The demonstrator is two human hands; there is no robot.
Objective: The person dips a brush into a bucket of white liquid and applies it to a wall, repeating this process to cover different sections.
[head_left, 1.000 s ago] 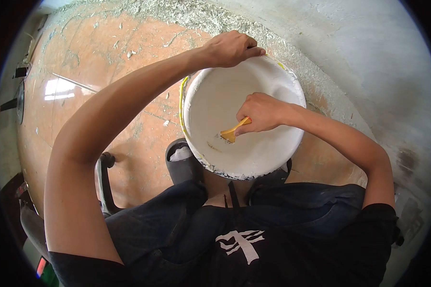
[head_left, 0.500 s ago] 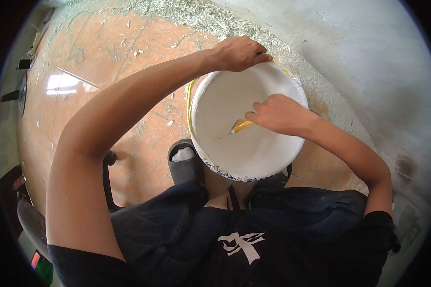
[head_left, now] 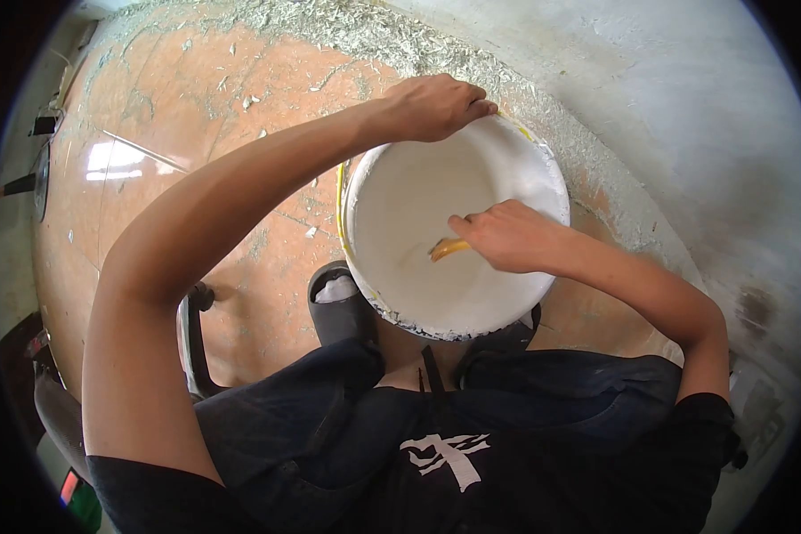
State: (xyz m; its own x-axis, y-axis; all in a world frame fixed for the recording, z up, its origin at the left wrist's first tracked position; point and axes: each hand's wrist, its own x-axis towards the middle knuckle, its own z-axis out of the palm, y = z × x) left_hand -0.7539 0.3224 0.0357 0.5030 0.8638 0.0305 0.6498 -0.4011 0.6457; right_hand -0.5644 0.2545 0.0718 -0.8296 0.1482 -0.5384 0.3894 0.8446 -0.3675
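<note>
A large white bucket [head_left: 369,178] stands on the floor between my feet, its near rim crusted with flaking dried white material. The fingers of my left hand [head_left: 436,107] are closed on its far rim. Over the bucket's opening, my right hand [head_left: 509,234] grips a tool with a yellow, wood-coloured handle [head_left: 449,248]. That handle slants down and left toward the pale white contents; the kind of tool I cannot tell, since its working end does not show.
White scrapings [head_left: 409,40] lie heaped along the wall's foot and scattered over the tiled floor [head_left: 240,116]. A scuffed whitish wall [head_left: 676,98] rises at the right. Dark sandals [head_left: 340,303] flank the bucket. A dark chair-like leg [head_left: 196,343] stands left of my knee.
The bucket's far side and my left hand have shifted slightly left. My right hand has moved a little lower, and the tool's handle has turned flatter.
</note>
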